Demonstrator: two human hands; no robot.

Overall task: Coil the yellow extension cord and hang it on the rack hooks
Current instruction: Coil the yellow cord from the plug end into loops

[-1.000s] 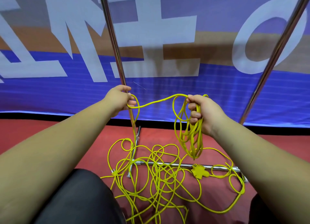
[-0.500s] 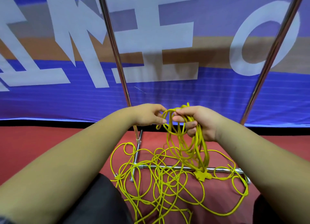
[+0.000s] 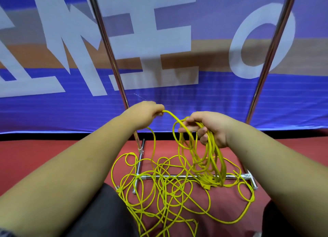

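Note:
The yellow extension cord [image 3: 165, 188] lies mostly in a loose tangle on the red floor, draped over the rack's bottom bar. My right hand [image 3: 211, 126] grips several gathered loops that hang down to the floor. My left hand [image 3: 145, 114] pinches a single strand that runs across to the loops in my right hand. The metal rack [image 3: 110, 55] stands in front of me with two upright poles; its hooks are out of view above.
The rack's base bar [image 3: 186, 176] and feet sit on the red floor [image 3: 35, 158] under the tangle. The right pole [image 3: 266, 62] leans up to the right. A blue banner with large white letters [image 3: 177, 101] hangs behind. My dark-clothed knees [image 3: 99, 213] are at the bottom.
My left hand brought a strand in to my right hand, then drew away to the left with a new stretch of cord. The bundle in my right hand has gained a loop.

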